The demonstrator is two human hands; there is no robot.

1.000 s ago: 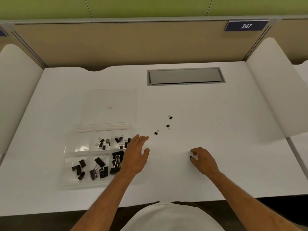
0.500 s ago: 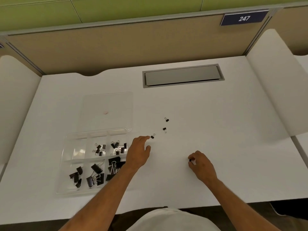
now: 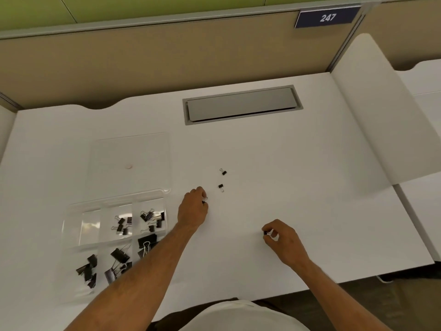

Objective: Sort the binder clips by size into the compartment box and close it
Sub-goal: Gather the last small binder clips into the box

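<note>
A clear compartment box (image 3: pixel 71 225) lies open at the left of the white desk, its lid (image 3: pixel 130 161) folded flat behind it. Small black binder clips fill its far middle and far right cells; larger ones fill the near cells. My left hand (image 3: pixel 193 209) pinches a tiny black clip (image 3: pixel 204 201) on the desk just right of the box. My right hand (image 3: pixel 281 237) pinches another tiny clip (image 3: pixel 265 232) at the near right. Two loose tiny clips lie beyond my left hand: the nearer clip (image 3: pixel 221 187) and the farther clip (image 3: pixel 223 172).
A grey cable hatch (image 3: pixel 241 105) is set into the desk at the back. White side panels (image 3: pixel 372 120) flank the desk, and a beige partition with a sign reading 247 (image 3: pixel 327 17) stands behind. The desk's front edge runs close to my body.
My left hand reached forward from beside the box and closed its fingers on the nearest loose clip. My right hand stayed in place, still pinching its clip.
</note>
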